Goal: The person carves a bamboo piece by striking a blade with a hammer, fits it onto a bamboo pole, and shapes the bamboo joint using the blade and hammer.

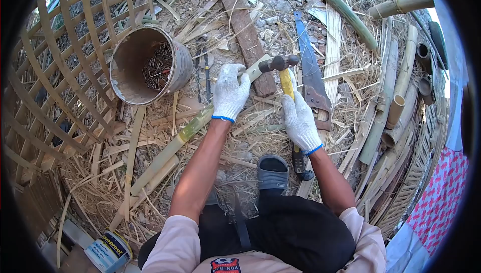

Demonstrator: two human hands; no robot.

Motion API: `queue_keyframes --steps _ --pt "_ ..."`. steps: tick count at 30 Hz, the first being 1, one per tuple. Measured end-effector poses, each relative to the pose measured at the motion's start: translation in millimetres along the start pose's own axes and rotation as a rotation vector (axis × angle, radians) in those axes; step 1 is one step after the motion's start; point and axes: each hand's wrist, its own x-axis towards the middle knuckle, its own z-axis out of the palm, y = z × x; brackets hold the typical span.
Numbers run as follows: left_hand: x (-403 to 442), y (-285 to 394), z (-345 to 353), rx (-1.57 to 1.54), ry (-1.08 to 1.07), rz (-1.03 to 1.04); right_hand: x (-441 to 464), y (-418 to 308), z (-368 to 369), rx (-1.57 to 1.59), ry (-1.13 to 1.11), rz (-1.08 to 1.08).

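Observation:
My left hand (pixel 231 91), in a white knit glove with a blue cuff, is closed around a long split bamboo piece (pixel 173 148) near its upper end. Whether a nail is also pinched in those fingers I cannot make out. My gloved right hand (pixel 300 118) grips a hammer by its yellow handle (pixel 286 83). The dark hammer head (pixel 278 63) is at the bamboo's upper end, seen from above; contact is unclear. Under that end lies a brown wooden plank (pixel 245 27) on the ground.
A bucket of nails (pixel 181 67) stands at left beside a woven bamboo lattice (pixel 65 57). Pliers-like tools (pixel 206 75) and a blue handsaw (pixel 311 67) lie nearby. Bamboo poles (pixel 381 102) line the right. A paint tub (pixel 107 250) sits lower left. Shavings cover the ground.

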Motion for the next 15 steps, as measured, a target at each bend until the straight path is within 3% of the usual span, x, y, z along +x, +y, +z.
queue_keyframes --steps 1,3,5,7,8,12,15 --pt "-1 0 -2 0.089 -0.011 -0.023 3 17 5 -0.001 0.007 0.002" --pt "-7 -5 -1 0.189 -0.05 -0.048 9 48 16 0.574 -0.003 0.194" --pt "-7 -4 -2 0.252 -0.155 -0.074 18 52 18 0.505 -0.015 0.214" --pt "-5 -2 -6 0.272 -0.155 -0.058 31 31 26 -0.386 0.245 -0.56" --pt "-5 -1 -7 0.269 -0.168 -0.072 16 23 20 0.059 0.028 -0.07" --pt "-1 5 -14 0.236 -0.25 -0.181 16 11 21 0.147 0.078 0.025" --pt "-4 1 -13 0.201 -0.216 -0.146 21 39 25 -0.12 0.148 -0.244"
